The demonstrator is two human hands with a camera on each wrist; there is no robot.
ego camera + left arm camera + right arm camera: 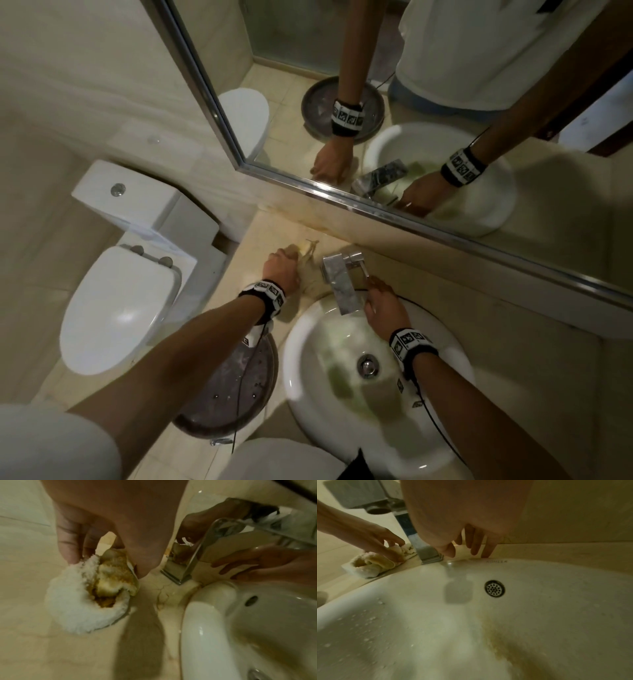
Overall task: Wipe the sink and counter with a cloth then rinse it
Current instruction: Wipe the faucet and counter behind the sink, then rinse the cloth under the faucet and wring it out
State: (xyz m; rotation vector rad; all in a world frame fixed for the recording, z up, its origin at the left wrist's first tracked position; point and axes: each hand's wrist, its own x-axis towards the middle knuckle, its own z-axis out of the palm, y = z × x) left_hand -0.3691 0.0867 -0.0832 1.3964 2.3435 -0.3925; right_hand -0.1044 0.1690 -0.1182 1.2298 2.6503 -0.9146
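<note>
One cloth (82, 596), bunched and stained brown, was pinched in the curled fingers (68, 545) of the left hand (281, 270) and pressed on the surface (34, 649) at about ten o'clock from the sink (308, 342), just beside the tap (339, 277). The right hand (383, 308) was rested by the tap base, its fingers (476, 543) loosely spread and holding nothing. Dirt could be smeared back over the surface by the soiled fold; the yellow stain (501, 642) in the basin could be missed.
</note>
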